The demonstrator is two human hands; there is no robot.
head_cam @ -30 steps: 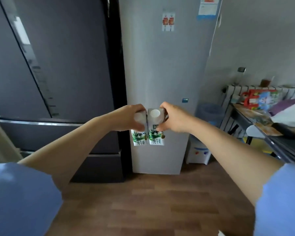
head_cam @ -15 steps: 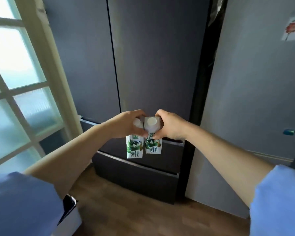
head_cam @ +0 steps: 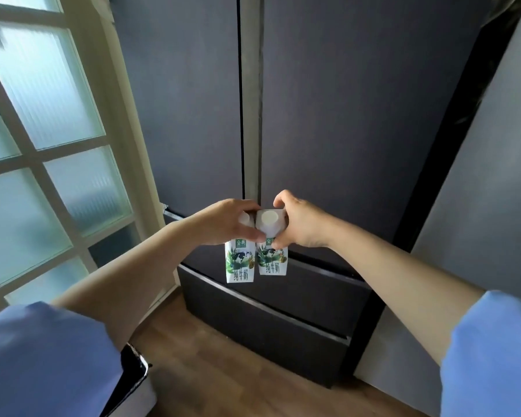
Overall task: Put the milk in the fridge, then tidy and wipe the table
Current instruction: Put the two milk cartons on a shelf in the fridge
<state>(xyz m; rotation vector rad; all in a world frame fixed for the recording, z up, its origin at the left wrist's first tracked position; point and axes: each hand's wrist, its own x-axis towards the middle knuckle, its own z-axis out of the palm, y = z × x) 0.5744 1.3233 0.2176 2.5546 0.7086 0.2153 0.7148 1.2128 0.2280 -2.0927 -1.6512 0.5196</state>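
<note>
Two small white milk cartons with green labels hang side by side in front of me. My left hand (head_cam: pixel 226 222) grips the left milk carton (head_cam: pixel 239 264) by its top. My right hand (head_cam: pixel 301 222) grips the right milk carton (head_cam: pixel 272 260), whose round white cap faces up. Both cartons touch each other. Straight ahead stands the dark fridge (head_cam: pixel 328 115) with two tall doors shut and drawers below; the cartons hang level with the doors' lower edge.
A cream-framed door with frosted glass panes (head_cam: pixel 42 130) stands at the left. A grey fridge or cabinet side (head_cam: pixel 491 191) rises at the right. Wooden floor (head_cam: pixel 223 371) lies below. A white bin with a black liner (head_cam: pixel 133 383) sits at my lower left.
My view has swung left, from the grey fridge and cluttered table to the dark fridge, and I have come closer to it. Both hands still hold the cartons together.
</note>
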